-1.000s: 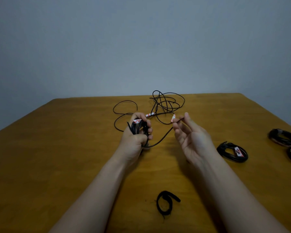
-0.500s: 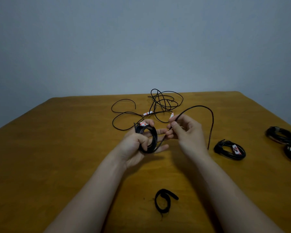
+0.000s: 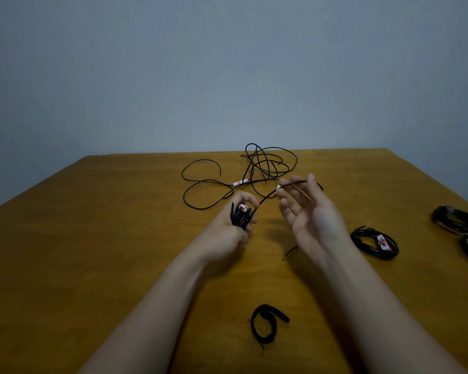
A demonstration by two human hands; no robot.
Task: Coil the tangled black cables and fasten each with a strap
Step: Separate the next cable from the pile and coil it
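The left hand [image 3: 224, 236] grips a small bundle of coiled black cable [image 3: 240, 215], its fingers [image 3: 245, 197] curled round it. From the bundle the cable runs up and across the fingertips of the right hand [image 3: 312, 222], which is held palm up with fingers relaxed. Behind both hands a loose tangle of cable [image 3: 268, 163] lies on the wooden counter [image 3: 92, 252]. A black strap [image 3: 265, 326] lies curled near the front edge. Three finished coils [image 3: 374, 242] sit at the right.
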